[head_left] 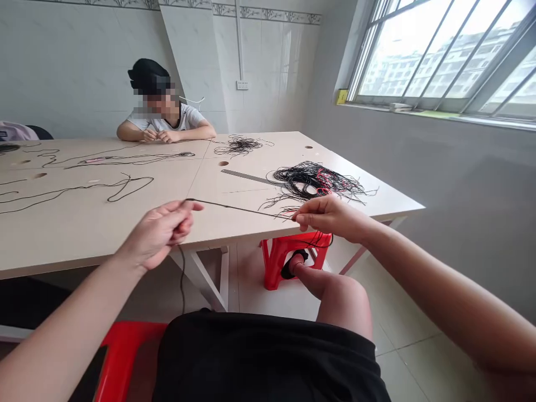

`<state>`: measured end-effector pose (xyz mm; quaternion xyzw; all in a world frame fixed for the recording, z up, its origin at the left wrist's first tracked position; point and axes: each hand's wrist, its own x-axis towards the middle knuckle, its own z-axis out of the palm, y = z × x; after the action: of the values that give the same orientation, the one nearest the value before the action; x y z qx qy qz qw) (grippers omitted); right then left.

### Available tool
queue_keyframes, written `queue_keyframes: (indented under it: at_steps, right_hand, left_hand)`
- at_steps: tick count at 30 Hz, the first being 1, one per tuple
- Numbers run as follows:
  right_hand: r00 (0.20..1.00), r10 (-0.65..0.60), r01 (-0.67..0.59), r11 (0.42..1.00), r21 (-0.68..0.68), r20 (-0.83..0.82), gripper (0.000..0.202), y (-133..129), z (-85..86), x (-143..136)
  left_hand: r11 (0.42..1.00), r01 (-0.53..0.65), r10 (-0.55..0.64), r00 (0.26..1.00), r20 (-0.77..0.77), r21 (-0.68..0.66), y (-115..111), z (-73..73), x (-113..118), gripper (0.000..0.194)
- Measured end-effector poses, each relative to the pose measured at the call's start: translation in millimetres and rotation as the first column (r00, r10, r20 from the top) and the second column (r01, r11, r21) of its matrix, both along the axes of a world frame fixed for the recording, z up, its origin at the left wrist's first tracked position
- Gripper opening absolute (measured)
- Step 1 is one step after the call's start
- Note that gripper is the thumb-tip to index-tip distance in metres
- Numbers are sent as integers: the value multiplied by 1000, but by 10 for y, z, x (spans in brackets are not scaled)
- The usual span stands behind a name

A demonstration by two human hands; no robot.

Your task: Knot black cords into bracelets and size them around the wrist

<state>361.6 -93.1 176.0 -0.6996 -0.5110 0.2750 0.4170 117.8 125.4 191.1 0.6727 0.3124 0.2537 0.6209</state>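
Note:
A thin black cord [238,208] runs taut between my two hands, just above the table's front edge. My left hand [165,229] is closed round one part of it, and a loose length hangs below that hand toward my lap. With fingertips pinched together, my right hand [320,216] grips the other part; a black loop dangles beneath it. Beyond my right hand lies a tangled pile of black cords [310,181] with some red strands among them. A metal ruler [251,177] lies partly under that pile.
The pale table [167,245] has round holes in its top. Across it sits another person [163,117], hands together at the far edge. More black cords [240,145] lie farther back and to the left. A red stool [274,262] stands under the table's front edge.

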Motion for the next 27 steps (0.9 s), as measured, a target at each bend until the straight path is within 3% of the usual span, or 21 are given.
queue_keyframes:
  at_steps: [5,10,20,24,27]
  right_hand:
    - [907,9,-17,1000,-15,-420,27,-97,-248,48]
    - [825,12,4,1000,27,-565,31,-155,-307,6]
    - [813,8,4,1000,19,-583,27,-284,-353,63]
    - [888,21,-3,999,38,-460,26,-294,-372,60]
    - [932,23,2,998,68,-361,26,-254,-331,-32]
  left_hand:
    - [993,-103,105,994,28,-64,-6,20,-323,15]
    - [967,-242,248,964,97,-75,-22,-78,-598,12]
    - [895,-423,438,892,107,-139,6,-198,-1021,13]
    - [885,-439,454,887,87,-153,38,-420,-1219,9]
    - [885,-463,450,878,-165,-46,53,-667,-1347,24]
